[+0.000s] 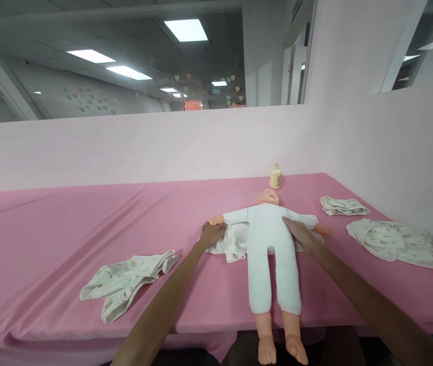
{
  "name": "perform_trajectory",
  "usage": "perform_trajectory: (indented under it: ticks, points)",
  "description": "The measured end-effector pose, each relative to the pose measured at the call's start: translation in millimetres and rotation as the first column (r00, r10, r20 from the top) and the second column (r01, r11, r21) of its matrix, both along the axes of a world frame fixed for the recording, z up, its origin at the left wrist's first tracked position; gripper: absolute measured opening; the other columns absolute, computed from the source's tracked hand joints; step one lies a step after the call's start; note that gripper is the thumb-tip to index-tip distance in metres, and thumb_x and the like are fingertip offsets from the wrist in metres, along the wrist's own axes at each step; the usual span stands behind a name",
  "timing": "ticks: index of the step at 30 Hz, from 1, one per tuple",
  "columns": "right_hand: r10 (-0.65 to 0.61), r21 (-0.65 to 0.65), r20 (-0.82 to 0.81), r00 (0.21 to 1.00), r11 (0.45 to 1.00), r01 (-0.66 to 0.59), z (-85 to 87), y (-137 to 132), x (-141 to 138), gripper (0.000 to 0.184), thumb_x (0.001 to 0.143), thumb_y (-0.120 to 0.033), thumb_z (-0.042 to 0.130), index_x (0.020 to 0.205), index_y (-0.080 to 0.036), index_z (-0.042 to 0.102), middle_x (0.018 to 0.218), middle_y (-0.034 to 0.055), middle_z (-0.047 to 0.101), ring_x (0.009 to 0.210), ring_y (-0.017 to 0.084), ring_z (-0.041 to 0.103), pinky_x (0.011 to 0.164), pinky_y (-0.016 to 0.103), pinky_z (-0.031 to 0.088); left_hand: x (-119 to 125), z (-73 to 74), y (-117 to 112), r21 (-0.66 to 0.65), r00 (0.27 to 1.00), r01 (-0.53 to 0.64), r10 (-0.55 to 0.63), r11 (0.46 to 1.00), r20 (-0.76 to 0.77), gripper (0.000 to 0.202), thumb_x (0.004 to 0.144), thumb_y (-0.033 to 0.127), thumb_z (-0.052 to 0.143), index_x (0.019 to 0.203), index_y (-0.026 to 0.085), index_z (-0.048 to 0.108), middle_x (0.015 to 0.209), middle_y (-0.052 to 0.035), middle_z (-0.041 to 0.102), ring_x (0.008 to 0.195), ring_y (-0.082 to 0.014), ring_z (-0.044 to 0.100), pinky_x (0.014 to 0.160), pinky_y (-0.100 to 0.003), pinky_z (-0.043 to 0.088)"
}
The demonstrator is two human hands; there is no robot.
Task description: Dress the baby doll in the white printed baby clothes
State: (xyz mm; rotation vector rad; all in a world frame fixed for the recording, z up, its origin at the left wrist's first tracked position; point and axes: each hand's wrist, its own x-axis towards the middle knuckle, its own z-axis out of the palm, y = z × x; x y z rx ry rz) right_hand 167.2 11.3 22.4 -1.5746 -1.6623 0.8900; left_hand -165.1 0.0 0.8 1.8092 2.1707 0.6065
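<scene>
A baby doll (273,239) in a white bodysuit lies face up on the pink-covered table, arms spread and bare feet past the front edge. Beneath its back and arms is a white baby garment (235,241), partly hidden by the body. My left hand (212,234) is closed around the doll's hand at the left, over the garment's edge; the fingertips are partly hidden. Against the doll's side, below its other arm, rests my right hand (298,233), with fingers stretched out and touching the white suit.
A printed baby garment (130,279) lies crumpled at the left on the pink sheet (48,239). To the right are a folded printed cloth (344,206) and a larger printed cloth (395,241). A cream pump bottle (276,177) stands near the wall behind the doll's head.
</scene>
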Motion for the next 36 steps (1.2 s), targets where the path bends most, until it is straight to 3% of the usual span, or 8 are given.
perform_trajectory:
  ticks: [4,7,11,15,19,25,33,36]
  points:
    - [-0.080,0.217,0.446,0.891,0.976,-0.021,26.4,-14,-12,0.036,0.093,-0.036,0.039,0.106,-0.013,0.063,0.106,0.0167,0.066,0.098,0.028,0.062,0.088,0.039,0.043,-10,-0.3,7,0.049,0.987,-0.160,0.160,0.986,-0.003,0.037,0.087,0.031,0.046,0.118,0.017,0.059,0.126,-0.0157,0.058,0.125,-0.0338,0.045,0.102,-0.043,0.033]
    - [-0.057,0.408,0.635,0.771,0.871,-0.272,41.2,-22,-47,0.032,0.093,-0.029,0.040,0.112,-0.013,0.061,0.112,0.0158,0.062,0.105,0.028,0.057,0.093,0.039,0.041,-12,0.4,12,0.032,0.978,-0.206,0.205,0.978,0.047,0.025,0.083,0.030,0.050,0.098,0.015,0.062,0.109,-0.0170,0.065,0.111,-0.0340,0.056,0.090,-0.039,0.041]
    - [0.109,0.406,0.702,0.703,0.750,-0.522,45.6,-17,-110,0.038,0.092,-0.031,0.047,0.124,-0.013,0.057,0.125,0.0162,0.057,0.112,0.028,0.053,0.097,0.038,0.040,-14,3.6,15,0.031,0.964,-0.215,0.207,0.976,0.167,0.011,0.076,0.027,0.056,0.071,0.017,0.055,0.082,-0.0113,0.065,0.086,-0.0281,0.062,0.069,-0.032,0.042]
    - [0.242,0.407,0.703,0.669,0.635,-0.657,33.7,4,-157,0.051,0.091,-0.035,0.053,0.138,-0.014,0.046,0.140,0.0154,0.050,0.129,0.027,0.043,0.105,0.039,0.034,-19,14.1,9,0.106,0.935,-0.175,0.132,0.979,0.329,0.012,0.077,0.025,0.050,0.068,0.018,0.050,0.072,-0.0046,0.060,0.073,-0.0186,0.057,0.062,-0.026,0.040]
    - [0.318,0.327,0.696,0.644,0.657,-0.679,20.6,24,-174,0.042,0.096,-0.037,0.045,0.134,-0.020,0.052,0.131,0.0102,0.060,0.124,0.023,0.050,0.102,0.037,0.036,-23,29.6,1,0.156,0.881,-0.162,0.071,0.974,0.468,0.017,0.082,0.029,0.043,0.069,0.018,0.046,0.066,0.0009,0.052,0.063,-0.0127,0.050,0.058,-0.024,0.038]
    - [0.195,0.307,0.774,0.602,0.717,-0.626,21.2,29,-170,0.037,0.098,-0.039,0.041,0.128,-0.024,0.056,0.120,0.0094,0.062,0.111,0.025,0.057,0.094,0.036,0.038,-15,55.8,-11,0.270,0.859,-0.217,0.052,0.938,0.510,0.017,0.080,0.026,0.047,0.067,0.020,0.040,0.068,0.0028,0.044,0.063,-0.0111,0.040,0.056,-0.023,0.031]
    - [0.163,0.325,0.828,0.536,0.639,-0.697,25.9,24,-162,0.039,0.098,-0.042,0.042,0.129,-0.021,0.053,0.121,0.0114,0.061,0.109,0.025,0.055,0.093,0.039,0.037,-8,75.3,-23,0.312,0.757,-0.189,-0.064,0.931,0.650,0.019,0.080,0.030,0.048,0.068,0.020,0.037,0.063,0.0038,0.038,0.059,-0.0099,0.037,0.054,-0.021,0.034]
    - [0.146,0.338,0.806,0.573,0.681,-0.649,26.6,23,-163,0.041,0.098,-0.043,0.039,0.131,-0.023,0.052,0.122,0.0108,0.062,0.108,0.025,0.056,0.091,0.038,0.038,-7,80.0,-27,0.305,0.743,-0.196,-0.062,0.932,0.666,0.020,0.079,0.032,0.048,0.068,0.021,0.036,0.063,0.0039,0.037,0.057,-0.0095,0.036,0.052,-0.021,0.033]
